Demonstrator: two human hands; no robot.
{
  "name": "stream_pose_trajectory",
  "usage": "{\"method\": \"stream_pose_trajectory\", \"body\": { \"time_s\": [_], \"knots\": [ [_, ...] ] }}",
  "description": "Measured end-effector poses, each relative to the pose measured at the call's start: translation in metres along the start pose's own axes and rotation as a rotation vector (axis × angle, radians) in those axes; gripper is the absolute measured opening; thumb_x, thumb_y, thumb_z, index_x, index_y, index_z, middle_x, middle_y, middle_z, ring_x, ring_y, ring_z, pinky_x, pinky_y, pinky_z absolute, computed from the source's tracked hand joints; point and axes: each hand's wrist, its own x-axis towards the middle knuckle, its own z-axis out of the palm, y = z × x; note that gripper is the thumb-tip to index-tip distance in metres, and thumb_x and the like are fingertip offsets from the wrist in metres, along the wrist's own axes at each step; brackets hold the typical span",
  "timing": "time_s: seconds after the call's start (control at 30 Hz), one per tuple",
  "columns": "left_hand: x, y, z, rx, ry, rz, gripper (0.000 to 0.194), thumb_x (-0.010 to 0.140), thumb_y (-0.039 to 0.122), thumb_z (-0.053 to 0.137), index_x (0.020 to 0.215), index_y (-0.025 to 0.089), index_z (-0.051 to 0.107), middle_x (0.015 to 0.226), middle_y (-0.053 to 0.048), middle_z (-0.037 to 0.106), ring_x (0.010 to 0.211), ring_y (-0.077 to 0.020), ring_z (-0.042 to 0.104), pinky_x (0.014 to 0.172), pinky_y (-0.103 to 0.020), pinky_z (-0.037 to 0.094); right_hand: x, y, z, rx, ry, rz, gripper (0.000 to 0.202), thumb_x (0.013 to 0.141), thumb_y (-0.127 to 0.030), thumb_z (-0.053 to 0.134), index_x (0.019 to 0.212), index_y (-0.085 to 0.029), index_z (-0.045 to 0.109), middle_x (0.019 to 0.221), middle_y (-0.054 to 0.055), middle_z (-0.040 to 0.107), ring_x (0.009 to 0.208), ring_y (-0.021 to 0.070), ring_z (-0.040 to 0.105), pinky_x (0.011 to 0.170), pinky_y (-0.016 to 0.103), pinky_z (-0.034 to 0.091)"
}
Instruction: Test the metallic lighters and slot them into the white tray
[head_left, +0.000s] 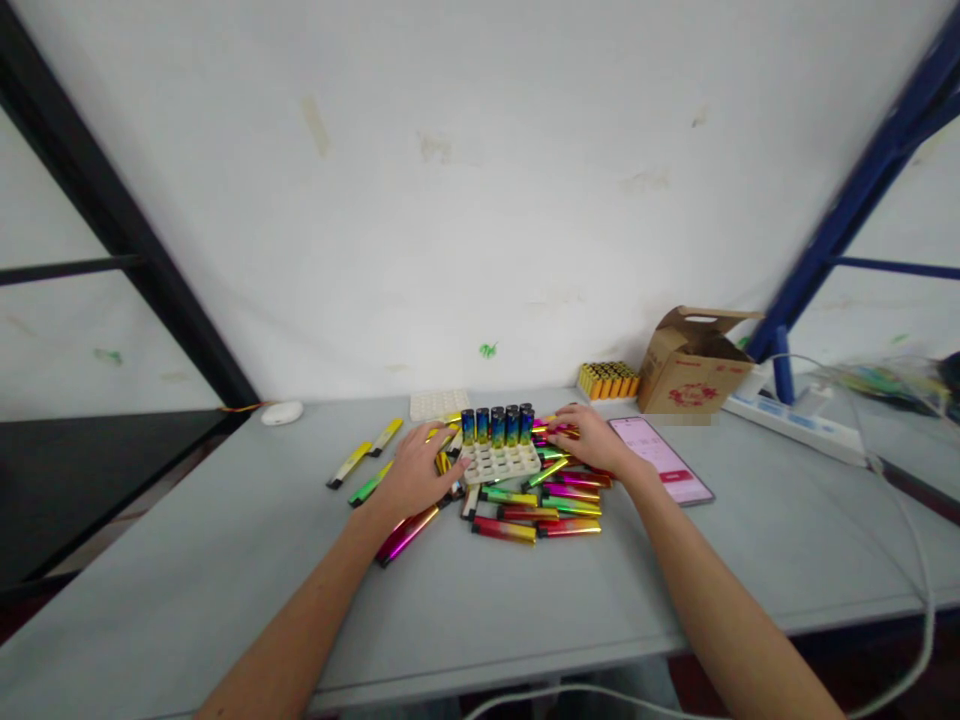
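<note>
A white tray with holes (pixel 501 463) sits in the middle of the table, several blue-green cylinders (pixel 497 427) upright in its back rows. My left hand (pixel 424 470) is at the tray's left edge, fingers apart, over some lighters; its thumb points at the tray. To the right of the tray, my right hand (pixel 589 437) reaches over the pile, its fingers bent around or above a lighter; what they hold, if anything, is too small to tell. Colourful lighters (pixel 504 530) lie around the tray, and yellow ones (pixel 350 464) lie farther left.
Behind the tray lies another white holed tray (pixel 439 404). A block of orange cylinders (pixel 609 381) stands beside an open cardboard box (pixel 694 365). A phone (pixel 661 460), a white power strip (pixel 799 428) with cables, and a white oval object (pixel 282 413) are also on the table (pixel 480 620).
</note>
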Motion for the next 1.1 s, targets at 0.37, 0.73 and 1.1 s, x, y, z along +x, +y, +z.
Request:
{"method": "stream_pose_trajectory", "body": {
  "time_s": [0.37, 0.73, 1.1],
  "knots": [
    [0.002, 0.000, -0.002, 0.027, 0.007, -0.025, 0.058, 0.086, 0.051, 0.052, 0.131, 0.016, 0.049, 0.128, -0.016, 0.054, 0.121, -0.0309, 0.048, 0.104, -0.048, 0.038, 0.002, -0.008, 0.005, -0.130, -0.005, 0.012, 0.016, 0.084, -0.030, 0.063, 0.085, -0.019, 0.074, 0.107, 0.013, 0.066, 0.110, 0.0264, 0.056, 0.099, 0.044, 0.039],
    [0.001, 0.004, -0.001, 0.029, -0.029, -0.061, 0.056, 0.087, 0.051, 0.048, 0.129, 0.014, 0.050, 0.131, -0.016, 0.052, 0.124, -0.0312, 0.046, 0.106, -0.050, 0.035, 0.001, -0.009, -0.003, 0.256, 0.175, 0.153, 0.022, 0.086, -0.035, 0.058, 0.095, -0.017, 0.067, 0.111, 0.012, 0.067, 0.107, 0.0247, 0.060, 0.098, 0.042, 0.042],
    [0.001, 0.003, 0.000, 0.026, -0.026, -0.054, 0.050, 0.092, 0.049, 0.043, 0.127, 0.015, 0.051, 0.129, -0.015, 0.052, 0.122, -0.0293, 0.047, 0.105, -0.050, 0.037, 0.010, -0.027, 0.000, 1.099, 0.207, 0.383, 0.031, 0.077, -0.051, 0.064, 0.085, -0.020, 0.060, 0.081, 0.001, 0.065, 0.071, 0.0146, 0.060, 0.065, 0.027, 0.049]
  ]
}}
